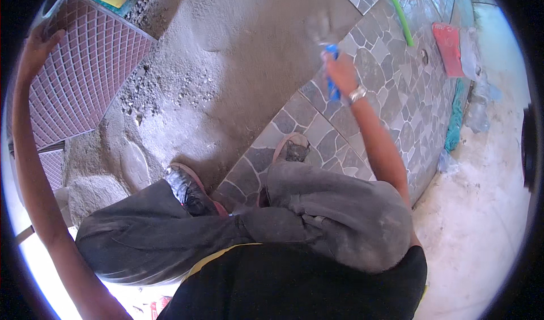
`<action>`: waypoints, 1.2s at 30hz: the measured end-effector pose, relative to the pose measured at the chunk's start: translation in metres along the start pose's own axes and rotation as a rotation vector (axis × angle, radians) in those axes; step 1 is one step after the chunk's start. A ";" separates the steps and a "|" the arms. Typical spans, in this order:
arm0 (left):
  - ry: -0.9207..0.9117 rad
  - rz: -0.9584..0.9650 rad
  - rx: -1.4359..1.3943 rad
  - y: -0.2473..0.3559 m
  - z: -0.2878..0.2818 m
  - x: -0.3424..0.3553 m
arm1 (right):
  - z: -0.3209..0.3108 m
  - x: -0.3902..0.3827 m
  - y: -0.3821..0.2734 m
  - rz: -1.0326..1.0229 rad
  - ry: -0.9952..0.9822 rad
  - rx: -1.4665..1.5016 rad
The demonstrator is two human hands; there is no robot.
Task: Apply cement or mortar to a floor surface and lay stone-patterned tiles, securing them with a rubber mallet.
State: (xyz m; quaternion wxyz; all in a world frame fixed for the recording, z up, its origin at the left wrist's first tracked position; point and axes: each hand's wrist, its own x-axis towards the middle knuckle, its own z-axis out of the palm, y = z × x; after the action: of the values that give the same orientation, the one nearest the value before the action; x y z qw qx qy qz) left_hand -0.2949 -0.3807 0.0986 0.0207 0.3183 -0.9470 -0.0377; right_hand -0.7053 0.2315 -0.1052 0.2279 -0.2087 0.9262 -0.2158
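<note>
My right hand (pixel 341 75) is closed round the blue handle of a trowel (pixel 332 87). Motion smears its metal blade, which is over the smooth grey mortar bed (pixel 266 42) near the edge of the laid tiles. At the far left, my left hand (pixel 37 52) grips the upper edge of a large tile (pixel 90 70), thumb on the near face and the other fingers mostly hidden. That tile leans with its reddish, grid-ribbed back showing. Loose gravelly mortar (pixel 147 96) lies beside it.
Stone-patterned tiles (pixel 368 70) cover the floor to the right. On them lies a green mallet (pixel 401 17); a red packet (pixel 447 49) and crumpled plastic (pixel 479 87) are along their right edge. My shoes (pixel 195 189) stand at the mortar's near edge.
</note>
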 end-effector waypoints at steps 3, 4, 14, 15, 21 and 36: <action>0.057 -0.005 -0.003 0.007 0.008 -0.004 | -0.015 0.063 0.038 -0.067 0.192 -0.047; 0.040 -0.009 -0.011 0.025 0.013 -0.002 | -0.022 0.063 0.041 -0.003 0.162 0.018; 0.065 0.005 -0.016 0.063 -0.027 -0.029 | 0.024 -0.013 -0.082 -0.162 -0.265 0.154; 0.090 0.003 0.005 0.059 -0.025 -0.031 | 0.021 0.009 -0.069 -0.111 -0.161 0.216; 0.025 0.049 -0.187 0.126 -0.035 -0.029 | -0.003 0.111 0.006 0.013 0.164 0.102; 0.046 0.008 -0.135 0.131 -0.046 -0.039 | 0.001 0.136 -0.046 -0.096 0.188 0.062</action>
State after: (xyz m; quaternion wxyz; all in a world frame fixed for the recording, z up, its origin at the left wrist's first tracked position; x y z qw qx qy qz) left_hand -0.3395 -0.2563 0.1553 0.0638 0.3134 -0.9428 -0.0940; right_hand -0.8020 0.1275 -0.1286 0.1356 -0.2245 0.9254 -0.2735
